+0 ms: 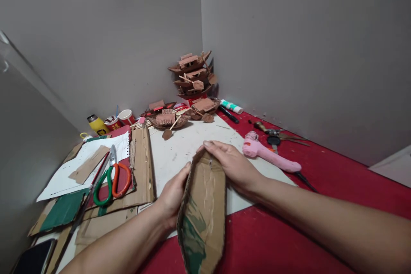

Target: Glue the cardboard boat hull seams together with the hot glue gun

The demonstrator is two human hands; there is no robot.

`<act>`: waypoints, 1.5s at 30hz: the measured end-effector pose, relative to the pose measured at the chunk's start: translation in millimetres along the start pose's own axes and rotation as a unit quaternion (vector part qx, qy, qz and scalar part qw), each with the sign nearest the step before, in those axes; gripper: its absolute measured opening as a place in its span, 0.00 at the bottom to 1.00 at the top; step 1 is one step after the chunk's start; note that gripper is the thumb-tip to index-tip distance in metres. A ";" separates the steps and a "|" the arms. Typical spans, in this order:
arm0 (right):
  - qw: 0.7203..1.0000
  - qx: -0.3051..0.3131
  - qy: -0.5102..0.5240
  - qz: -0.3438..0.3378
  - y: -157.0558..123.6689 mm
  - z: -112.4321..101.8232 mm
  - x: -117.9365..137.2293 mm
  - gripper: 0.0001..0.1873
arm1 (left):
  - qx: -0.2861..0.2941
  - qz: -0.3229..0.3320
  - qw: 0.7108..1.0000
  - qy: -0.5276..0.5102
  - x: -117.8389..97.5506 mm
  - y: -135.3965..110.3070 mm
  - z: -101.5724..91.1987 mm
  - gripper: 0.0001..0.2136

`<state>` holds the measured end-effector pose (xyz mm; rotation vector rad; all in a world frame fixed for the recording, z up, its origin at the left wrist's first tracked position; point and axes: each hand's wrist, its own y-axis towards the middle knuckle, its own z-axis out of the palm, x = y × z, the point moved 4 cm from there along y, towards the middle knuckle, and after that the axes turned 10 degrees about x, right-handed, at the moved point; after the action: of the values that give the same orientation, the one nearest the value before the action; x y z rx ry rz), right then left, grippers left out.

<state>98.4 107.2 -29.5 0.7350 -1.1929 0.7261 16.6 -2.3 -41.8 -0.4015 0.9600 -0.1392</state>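
Between my two hands is a cardboard boat hull, long and narrow, with a raised wall along its left side and green camouflage patches at its near end. Glossy glue-like streaks run down its inside. My left hand grips the left wall, thumb on the upper edge, its other fingers hidden behind the cardboard. My right hand closes around the far pointed end, with the thumb pressed on the tip. The near end of the hull runs out of the bottom of the view.
Scissors lie on paper and cardboard sheets at left, with a phone nearer. Finished model boats are stacked in the corner. At right lie a pink glue gun, a black marker and small tools. Cups stand by the wall.
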 end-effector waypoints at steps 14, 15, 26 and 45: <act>0.993 0.048 -0.107 -0.011 17.3 -14.2 4.4 0.17 | -0.078 0.231 0.960 0.137 -25.8 2.0 -22.0 0.14; 0.993 0.052 -0.104 -0.002 17.2 -13.2 2.0 0.18 | -0.082 0.243 0.953 0.160 -25.7 0.4 -21.0 0.13; 0.980 -0.070 -0.167 -0.082 20.0 -19.0 4.9 0.15 | -0.163 0.321 0.871 0.334 -30.7 -10.0 -16.6 0.09; 0.962 -0.087 -0.244 -0.092 21.3 -20.8 9.2 0.09 | -0.516 0.191 0.586 0.595 -175.9 -147.5 -134.8 0.18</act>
<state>94.2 137.2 -22.4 0.8922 -1.5855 0.2827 -185.3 -123.1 82.9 -1.2415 2.4580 0.7147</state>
